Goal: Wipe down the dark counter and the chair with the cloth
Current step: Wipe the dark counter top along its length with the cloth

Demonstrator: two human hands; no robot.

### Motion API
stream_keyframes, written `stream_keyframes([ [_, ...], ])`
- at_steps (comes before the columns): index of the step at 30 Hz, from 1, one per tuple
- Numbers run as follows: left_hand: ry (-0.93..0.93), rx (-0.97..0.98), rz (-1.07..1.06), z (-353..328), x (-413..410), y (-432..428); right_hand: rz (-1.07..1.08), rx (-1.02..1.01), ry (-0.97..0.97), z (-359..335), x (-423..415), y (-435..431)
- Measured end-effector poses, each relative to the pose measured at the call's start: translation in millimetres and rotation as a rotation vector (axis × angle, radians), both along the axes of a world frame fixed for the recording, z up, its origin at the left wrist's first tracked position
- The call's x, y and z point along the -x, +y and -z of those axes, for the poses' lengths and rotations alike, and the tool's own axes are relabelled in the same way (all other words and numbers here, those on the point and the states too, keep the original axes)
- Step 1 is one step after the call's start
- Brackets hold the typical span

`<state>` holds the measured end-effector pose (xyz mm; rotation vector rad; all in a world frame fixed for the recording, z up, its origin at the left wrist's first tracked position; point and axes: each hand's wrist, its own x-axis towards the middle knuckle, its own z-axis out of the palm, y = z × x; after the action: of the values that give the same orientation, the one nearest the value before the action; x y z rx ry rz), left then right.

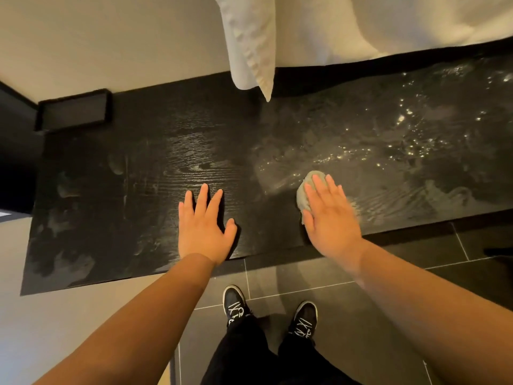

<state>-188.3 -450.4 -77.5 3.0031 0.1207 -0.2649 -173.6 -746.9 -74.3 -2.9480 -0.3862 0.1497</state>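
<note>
The dark wood-grain counter (111, 168) runs across the view, with wet droplets and smear marks on its right half. My right hand (330, 218) lies flat, fingers together, pressing a small grey cloth (304, 194) onto the counter near its front edge; most of the cloth is hidden under the palm. My left hand (204, 223) rests flat on the counter with fingers spread and nothing in it, about a hand's width to the left of the cloth. No chair is in view.
A dark rectangular box (73, 111) sits at the counter's back left corner. White curtain fabric (249, 43) hangs over the back edge. Grey floor tiles (416, 273) and my two dark shoes (234, 304) lie below the counter's front edge.
</note>
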Motion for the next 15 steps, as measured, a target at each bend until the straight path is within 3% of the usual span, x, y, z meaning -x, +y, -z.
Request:
stream_keyframes([
  [4,-0.017,0.028,-0.015,1,-1,0,-0.323,-0.033,-0.013,9,15,51],
  [7,-0.018,0.037,-0.016,1,-1,0,-0.449,-0.059,0.016,11,1,34],
  [11,-0.024,0.052,-0.023,-1,-1,-1,-0.275,-0.062,0.018,6,-27,-13],
  [15,-0.022,0.045,-0.020,-1,-2,0,-0.134,-0.030,-0.002,2,-19,10],
])
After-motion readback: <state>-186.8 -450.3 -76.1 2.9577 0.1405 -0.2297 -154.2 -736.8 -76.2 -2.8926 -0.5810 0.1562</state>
